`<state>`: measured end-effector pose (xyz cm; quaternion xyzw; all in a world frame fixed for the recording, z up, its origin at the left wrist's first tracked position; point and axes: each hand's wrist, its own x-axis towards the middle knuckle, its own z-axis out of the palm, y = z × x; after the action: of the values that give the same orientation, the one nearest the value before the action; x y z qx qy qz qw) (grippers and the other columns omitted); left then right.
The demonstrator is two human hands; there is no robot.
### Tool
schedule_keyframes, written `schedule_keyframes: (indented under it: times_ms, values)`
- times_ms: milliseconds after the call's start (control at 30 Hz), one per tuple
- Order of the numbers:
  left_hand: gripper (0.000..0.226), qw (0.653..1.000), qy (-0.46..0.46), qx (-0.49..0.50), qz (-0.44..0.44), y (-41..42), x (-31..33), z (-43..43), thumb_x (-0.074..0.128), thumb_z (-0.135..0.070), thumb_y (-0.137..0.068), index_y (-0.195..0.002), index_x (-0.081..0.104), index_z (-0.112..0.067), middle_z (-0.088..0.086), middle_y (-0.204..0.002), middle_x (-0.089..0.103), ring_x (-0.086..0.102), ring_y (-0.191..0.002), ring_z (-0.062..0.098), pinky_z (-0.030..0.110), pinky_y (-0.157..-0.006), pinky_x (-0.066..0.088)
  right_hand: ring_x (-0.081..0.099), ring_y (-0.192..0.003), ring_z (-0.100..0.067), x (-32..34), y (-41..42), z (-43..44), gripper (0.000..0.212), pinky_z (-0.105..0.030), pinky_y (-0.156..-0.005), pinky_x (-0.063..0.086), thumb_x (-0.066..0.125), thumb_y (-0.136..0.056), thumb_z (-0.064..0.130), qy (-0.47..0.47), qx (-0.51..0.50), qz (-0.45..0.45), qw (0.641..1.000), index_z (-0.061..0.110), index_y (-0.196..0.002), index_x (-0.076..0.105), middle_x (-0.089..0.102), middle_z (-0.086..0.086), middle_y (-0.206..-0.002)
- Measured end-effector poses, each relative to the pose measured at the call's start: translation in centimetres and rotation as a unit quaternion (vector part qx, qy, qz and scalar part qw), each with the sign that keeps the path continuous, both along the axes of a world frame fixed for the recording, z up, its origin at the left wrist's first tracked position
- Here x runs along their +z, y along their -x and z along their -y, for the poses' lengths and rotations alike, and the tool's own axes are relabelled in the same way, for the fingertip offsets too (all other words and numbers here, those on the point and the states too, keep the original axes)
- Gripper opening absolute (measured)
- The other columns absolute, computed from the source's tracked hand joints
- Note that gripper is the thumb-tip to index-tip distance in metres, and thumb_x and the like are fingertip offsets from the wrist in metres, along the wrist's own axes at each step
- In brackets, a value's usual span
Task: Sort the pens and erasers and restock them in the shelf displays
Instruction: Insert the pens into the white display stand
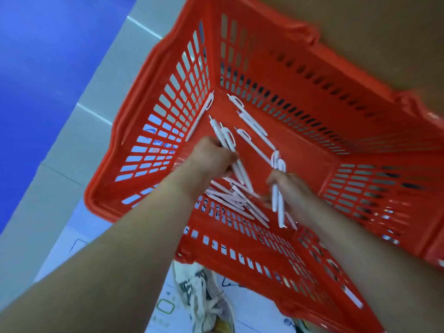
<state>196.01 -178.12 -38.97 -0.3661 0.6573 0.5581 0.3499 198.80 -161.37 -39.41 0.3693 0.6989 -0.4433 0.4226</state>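
My left hand (211, 159) grips a bundle of pens (228, 140); my right hand (288, 186) grips more. Risk: overfull grasps let pens slip into the basket (312, 68).

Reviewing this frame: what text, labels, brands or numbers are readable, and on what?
No text can be read in this frame.
On the floor sheet below the red basket: green and blue printed marks, too blurred to read.
On the shoe: dark pattern, possibly lettering, unreadable.
On the pens: no print visible.
On the red basket: no label visible.
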Motion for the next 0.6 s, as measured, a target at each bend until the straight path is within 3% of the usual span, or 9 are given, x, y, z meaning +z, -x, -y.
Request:
schedule_keyframes:
  times_ms: [67, 167, 300, 400, 500, 600]
  values:
    - [0.003, 0.993, -0.085, 0.083, -0.015, -1.3, 4.2, -0.4, 0.06, 0.003, -0.086, -0.087, 0.058, 0.002, 0.019, -0.085, 0.063, 0.068, -0.078, 0.029, 0.037, -0.073, 0.06, 0.066, -0.056, -0.026, 4.1, 0.3, 0.6, 0.019, -0.039, -0.065, 0.056, 0.045, -0.086, 0.005, 0.133, -0.124, 0.014, 0.983, 0.009, -0.073, 0.058, 0.058, -0.01, -0.063]
    - [0.003, 0.969, -0.161, 0.183, -0.042, -2.9, 11.2, -0.7, 0.056, 0.009, -0.087, -0.088, 0.056, 0.006, 0.017, -0.08, 0.066, 0.068, -0.071, 0.025, 0.031, -0.064, 0.06, 0.063, -0.052, -0.017, 11.4, 0.7, 1.7, 0.023, -0.023, -0.045, 0.05, 0.043, -0.095, 0.009, 0.219, -0.077, -0.01, 0.973, 0.016, -0.093, 0.065, 0.068, -0.005, -0.071]
    - [0.003, 0.968, -0.131, 0.184, -0.107, -4.5, 21.1, -0.1, 0.064, 0.003, -0.084, -0.084, 0.065, 0.001, 0.012, -0.078, 0.068, 0.063, -0.067, 0.019, 0.029, -0.066, 0.056, 0.04, -0.043, -0.005, 22.1, 0.8, 2.6, 0.016, -0.015, -0.036, 0.027, 0.051, -0.096, 0.023, 0.196, 0.098, -0.068, 0.973, 0.011, -0.098, 0.062, 0.061, 0.006, -0.059]
    - [0.01, 0.969, -0.103, 0.177, -0.141, -5.0, 29.7, 0.9, 0.07, -0.006, -0.081, -0.087, 0.066, 0.0, 0.015, -0.075, 0.065, 0.058, -0.063, 0.013, 0.026, -0.061, 0.05, 0.033, -0.041, -0.006, 30.7, 0.6, 3.1, 0.013, -0.015, -0.037, 0.026, 0.056, -0.094, 0.018, 0.192, 0.114, -0.085, 0.971, 0.009, -0.086, 0.062, 0.057, -0.003, -0.059]
    - [0.006, 0.939, -0.095, 0.286, -0.167, -4.6, 39.0, 2.3, 0.065, -0.008, -0.085, -0.081, 0.061, -0.009, 0.005, -0.061, 0.057, 0.055, -0.049, 0.011, 0.022, -0.05, 0.051, 0.032, -0.04, -0.01, 39.5, 0.4, 3.2, 0.025, -0.017, -0.037, 0.027, 0.06, -0.092, 0.015, 0.171, 0.115, -0.139, 0.969, 0.01, -0.068, 0.062, 0.044, -0.006, -0.049]
    - [0.009, 0.929, -0.058, 0.283, -0.23, -4.2, 47.4, 3.2, 0.063, -0.01, -0.087, -0.078, 0.063, -0.011, 0.002, -0.058, 0.059, 0.057, -0.049, 0.012, 0.022, -0.052, 0.053, 0.037, -0.038, -0.002, 47.6, -0.2, 3.1, 0.008, -0.015, -0.038, 0.029, 0.063, -0.088, 0.01, 0.165, 0.075, -0.192, 0.965, 0.014, -0.081, 0.066, 0.053, 0.007, -0.047]
